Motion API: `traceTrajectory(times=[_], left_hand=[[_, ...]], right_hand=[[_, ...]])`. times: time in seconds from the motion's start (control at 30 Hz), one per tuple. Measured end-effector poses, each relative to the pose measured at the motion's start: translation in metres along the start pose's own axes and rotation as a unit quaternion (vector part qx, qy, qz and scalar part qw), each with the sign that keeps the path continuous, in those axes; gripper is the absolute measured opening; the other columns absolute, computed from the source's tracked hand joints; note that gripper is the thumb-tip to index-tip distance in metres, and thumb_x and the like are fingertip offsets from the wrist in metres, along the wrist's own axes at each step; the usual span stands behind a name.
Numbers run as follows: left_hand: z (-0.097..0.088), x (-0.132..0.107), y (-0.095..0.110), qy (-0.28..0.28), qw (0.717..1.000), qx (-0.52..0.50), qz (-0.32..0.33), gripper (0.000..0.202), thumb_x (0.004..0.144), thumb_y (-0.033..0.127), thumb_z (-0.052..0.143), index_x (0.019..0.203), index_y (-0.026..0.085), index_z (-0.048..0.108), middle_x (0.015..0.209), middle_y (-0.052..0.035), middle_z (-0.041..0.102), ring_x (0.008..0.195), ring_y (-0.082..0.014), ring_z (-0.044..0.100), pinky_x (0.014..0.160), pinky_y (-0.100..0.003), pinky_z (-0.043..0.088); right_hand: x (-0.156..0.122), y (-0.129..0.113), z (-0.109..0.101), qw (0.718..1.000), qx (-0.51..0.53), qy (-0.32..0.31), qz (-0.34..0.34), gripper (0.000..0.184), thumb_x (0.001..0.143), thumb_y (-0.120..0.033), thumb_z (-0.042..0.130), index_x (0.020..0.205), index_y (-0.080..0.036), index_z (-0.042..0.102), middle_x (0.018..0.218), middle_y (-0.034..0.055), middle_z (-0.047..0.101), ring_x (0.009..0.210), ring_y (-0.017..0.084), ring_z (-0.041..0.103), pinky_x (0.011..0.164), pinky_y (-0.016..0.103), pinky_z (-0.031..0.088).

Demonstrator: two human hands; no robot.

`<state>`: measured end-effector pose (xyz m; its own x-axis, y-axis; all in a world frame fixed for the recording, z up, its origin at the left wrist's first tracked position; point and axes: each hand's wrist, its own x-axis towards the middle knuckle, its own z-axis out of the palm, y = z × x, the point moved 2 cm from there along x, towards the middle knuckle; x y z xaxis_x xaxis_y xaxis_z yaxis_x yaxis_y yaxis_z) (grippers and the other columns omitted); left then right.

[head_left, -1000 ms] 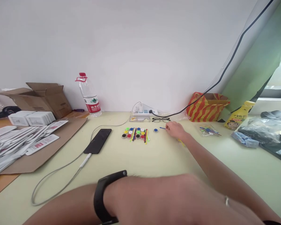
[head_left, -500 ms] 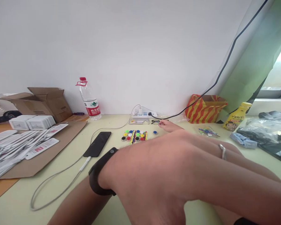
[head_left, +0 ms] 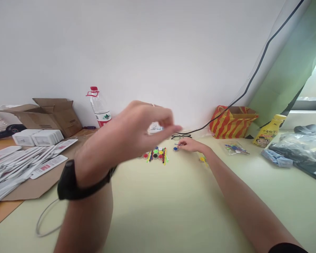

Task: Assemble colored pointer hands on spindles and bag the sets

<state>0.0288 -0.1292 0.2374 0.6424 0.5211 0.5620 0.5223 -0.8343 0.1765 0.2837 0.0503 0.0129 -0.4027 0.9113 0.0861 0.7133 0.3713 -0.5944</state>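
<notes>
My left hand (head_left: 131, 131), blurred by motion, is raised in front of the table. Its fingers are loosely curved with a gap above the thumb, and no object shows in it. My right hand (head_left: 189, 144) pinches a small thin blue stick (head_left: 177, 144). Just below its tip stands a small round pot with blue in it (head_left: 175, 149). Beside my right forearm lies a yellow pot (head_left: 202, 159) with a yellow piece at its side. Left of the blue pot are several small coloured pots (head_left: 155, 156) and coloured sticks (head_left: 164, 156), partly behind my left hand.
Glasses (head_left: 181, 137) lie at the back by a black cable. A bag of small coloured pieces (head_left: 234, 148), a striped bag (head_left: 231, 123) and a yellow bottle (head_left: 270, 130) stand right. At left are a water bottle (head_left: 97, 105), a cardboard box (head_left: 50, 117) and stacked white packets (head_left: 18, 172).
My left hand has swung from the right, across my right arm, to the left and up. My right forearm and the yellow pot now show. A blue stick now shows in my right hand.
</notes>
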Motion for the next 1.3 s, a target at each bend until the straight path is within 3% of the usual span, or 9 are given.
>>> traceTrajectory(times=[0.1, 0.23, 0.33, 0.4, 0.63, 0.77, 0.87, 1.07, 1.3], left_hand=[[0.008, 0.008, -0.060, -0.038, 0.996, 0.022, -0.083, 0.035, 0.098, 0.041, 0.059, 0.072, 0.018, 0.064, 0.058, 0.0027, 0.053, 0.058, -0.0126, 0.052, 0.059, -0.026, 0.034], [0.043, 0.012, -0.137, -0.158, 0.976, -0.037, -0.145, 0.016, 0.092, 0.027, 0.056, 0.100, 0.021, 0.069, 0.077, -0.0008, 0.071, 0.070, -0.0162, 0.063, 0.061, -0.025, 0.041], [0.074, 0.011, -0.177, -0.242, 0.956, -0.035, -0.164, 0.024, 0.083, 0.025, 0.061, 0.104, 0.023, 0.073, 0.107, -0.0054, 0.075, 0.090, -0.0202, 0.068, 0.069, -0.025, 0.046], [0.092, 0.011, -0.189, -0.283, 0.943, -0.039, -0.173, 0.031, 0.083, 0.030, 0.061, 0.111, 0.023, 0.073, 0.110, -0.0068, 0.075, 0.094, -0.0217, 0.069, 0.071, -0.025, 0.048], [0.140, 0.017, -0.177, -0.324, 0.911, -0.157, -0.202, 0.034, 0.085, 0.038, 0.060, 0.114, 0.023, 0.069, 0.117, -0.0068, 0.074, 0.102, -0.0227, 0.071, 0.074, -0.026, 0.053], [0.154, 0.017, -0.170, -0.315, 0.889, -0.224, -0.246, 0.033, 0.088, 0.045, 0.061, 0.113, 0.024, 0.063, 0.125, -0.0075, 0.071, 0.102, -0.0226, 0.072, 0.076, -0.027, 0.055], [0.153, 0.016, -0.166, -0.301, 0.861, -0.305, -0.273, 0.040, 0.089, 0.052, 0.064, 0.118, 0.025, 0.061, 0.121, -0.0081, 0.074, 0.102, -0.0231, 0.073, 0.084, -0.031, 0.058], [0.136, 0.021, -0.150, -0.274, 0.801, -0.497, -0.190, 0.043, 0.087, 0.042, 0.078, 0.124, 0.023, 0.067, 0.126, -0.0104, 0.071, 0.109, -0.0240, 0.073, 0.103, -0.042, 0.056], [0.133, 0.022, -0.147, -0.275, 0.804, -0.502, -0.164, 0.046, 0.082, 0.037, 0.085, 0.124, 0.022, 0.071, 0.118, -0.0099, 0.072, 0.107, -0.0251, 0.073, 0.102, -0.044, 0.057]], right_hand=[[0.007, 0.001, 0.001, 1.000, 0.005, -0.031, -0.005, 0.025, 0.089, -0.039, 0.066, 0.090, -0.016, 0.075, 0.072, 0.0003, 0.064, 0.067, 0.014, 0.053, 0.061, 0.024, 0.038], [0.008, -0.001, 0.004, 0.999, 0.004, -0.043, -0.006, 0.031, 0.083, -0.043, 0.071, 0.100, -0.017, 0.074, 0.072, -0.0025, 0.058, 0.066, 0.013, 0.050, 0.059, 0.024, 0.036], [0.005, -0.005, 0.006, 0.999, 0.000, -0.048, -0.003, 0.032, 0.080, -0.041, 0.073, 0.100, -0.017, 0.073, 0.073, -0.0035, 0.056, 0.066, 0.013, 0.050, 0.059, 0.024, 0.035], [0.004, -0.008, 0.006, 0.999, -0.003, -0.051, -0.001, 0.030, 0.078, -0.040, 0.074, 0.096, -0.017, 0.072, 0.075, -0.0029, 0.057, 0.067, 0.013, 0.051, 0.060, 0.024, 0.036], [0.000, -0.033, -0.007, 0.997, -0.042, -0.063, 0.003, 0.024, 0.069, -0.035, 0.079, 0.083, -0.018, 0.072, 0.077, -0.0003, 0.060, 0.065, 0.014, 0.050, 0.056, 0.026, 0.033], [-0.006, -0.057, -0.019, 0.996, -0.050, -0.071, -0.010, 0.022, 0.070, -0.035, 0.077, 0.085, -0.020, 0.072, 0.077, -0.0011, 0.058, 0.062, 0.013, 0.047, 0.054, 0.026, 0.031], [-0.014, -0.079, -0.028, 0.996, -0.045, -0.063, -0.047, 0.021, 0.071, -0.035, 0.074, 0.086, -0.020, 0.072, 0.072, -0.0025, 0.054, 0.060, 0.012, 0.045, 0.054, 0.026, 0.031], [-0.032, -0.118, -0.040, 0.992, -0.023, 0.010, -0.127, 0.015, 0.077, -0.034, 0.068, 0.082, -0.020, 0.069, 0.070, -0.0036, 0.049, 0.062, 0.012, 0.039, 0.056, 0.028, 0.027], [-0.044, -0.134, -0.050, 0.986, 0.002, 0.036, -0.163, 0.018, 0.082, -0.034, 0.069, 0.093, -0.021, 0.065, 0.074, -0.0036, 0.050, 0.067, 0.014, 0.042, 0.060, 0.028, 0.032]])
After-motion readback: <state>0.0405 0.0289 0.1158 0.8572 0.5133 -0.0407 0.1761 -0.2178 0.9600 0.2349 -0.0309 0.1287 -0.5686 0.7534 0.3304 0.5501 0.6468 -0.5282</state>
